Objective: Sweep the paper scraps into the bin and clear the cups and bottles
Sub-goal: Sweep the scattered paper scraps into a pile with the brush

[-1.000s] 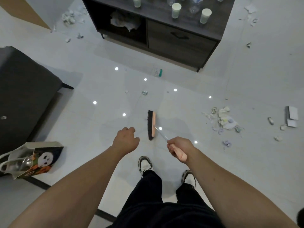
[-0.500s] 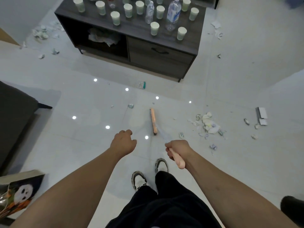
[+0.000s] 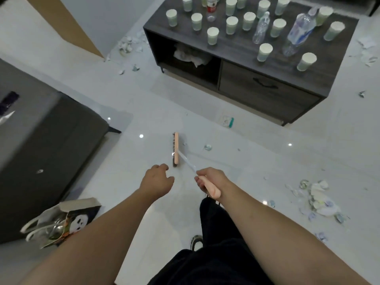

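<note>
Dark grey wooden cabinet (image 3: 267,87), top bearing white paper cups (image 3: 212,36) and clear plastic bottles (image 3: 297,33); before it, pink-handled broom (image 3: 176,149) gripped by right hand (image 3: 209,179); left hand (image 3: 158,179) empty, fingers loosely curled.

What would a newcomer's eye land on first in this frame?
Probably the dark cabinet at upper right, its top crowded with paper cups and clear bottles. Next, the pink broom at centre, its handle gripped by the right hand, and the paper scraps heaped at far right.
</note>
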Demonstrator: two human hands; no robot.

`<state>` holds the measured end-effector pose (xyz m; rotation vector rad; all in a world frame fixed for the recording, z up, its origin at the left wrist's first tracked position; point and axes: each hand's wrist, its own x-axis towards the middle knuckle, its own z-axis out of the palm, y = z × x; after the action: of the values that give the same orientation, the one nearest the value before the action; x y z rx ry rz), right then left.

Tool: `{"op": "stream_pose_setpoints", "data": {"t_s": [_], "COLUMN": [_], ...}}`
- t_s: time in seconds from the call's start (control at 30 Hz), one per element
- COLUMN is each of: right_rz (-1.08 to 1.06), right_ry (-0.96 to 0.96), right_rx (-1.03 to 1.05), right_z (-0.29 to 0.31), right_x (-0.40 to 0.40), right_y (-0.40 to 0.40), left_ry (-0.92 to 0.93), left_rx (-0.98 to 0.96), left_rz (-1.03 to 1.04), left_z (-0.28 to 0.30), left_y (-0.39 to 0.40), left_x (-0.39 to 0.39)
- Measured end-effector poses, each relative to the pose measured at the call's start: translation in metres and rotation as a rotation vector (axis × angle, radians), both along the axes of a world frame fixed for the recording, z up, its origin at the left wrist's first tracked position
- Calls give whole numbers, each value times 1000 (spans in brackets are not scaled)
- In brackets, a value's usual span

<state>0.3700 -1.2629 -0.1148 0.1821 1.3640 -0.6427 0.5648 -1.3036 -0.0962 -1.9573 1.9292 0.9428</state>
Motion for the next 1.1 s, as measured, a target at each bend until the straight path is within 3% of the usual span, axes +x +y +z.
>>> {"op": "stream_pose_setpoints", "data": {"t_s": [0.2,0.47,0.6,0.8,1.1], "right_rz": [-191,-555,-650,-643,-424], "right_ry": [93,254,223,199,-136], "right_rx": [73,136,213,82,-58], "right_z": [6,22,31,54,39], "right_x": [-65,-153,-178,-145,-45], "right_y": [-27,8,12,-45,-220], "left_ry": [-6,107,111,62,-13], "left_rx": [24,32,24,65,-21], "left_rz": [-111,-509,-665,-655,-473], "left_z": [-1,-2,2,-2,16], "left_y": [-63,-101,-107,-149,-308], "left_x": [-64,-209,-239,-211,-83]}}
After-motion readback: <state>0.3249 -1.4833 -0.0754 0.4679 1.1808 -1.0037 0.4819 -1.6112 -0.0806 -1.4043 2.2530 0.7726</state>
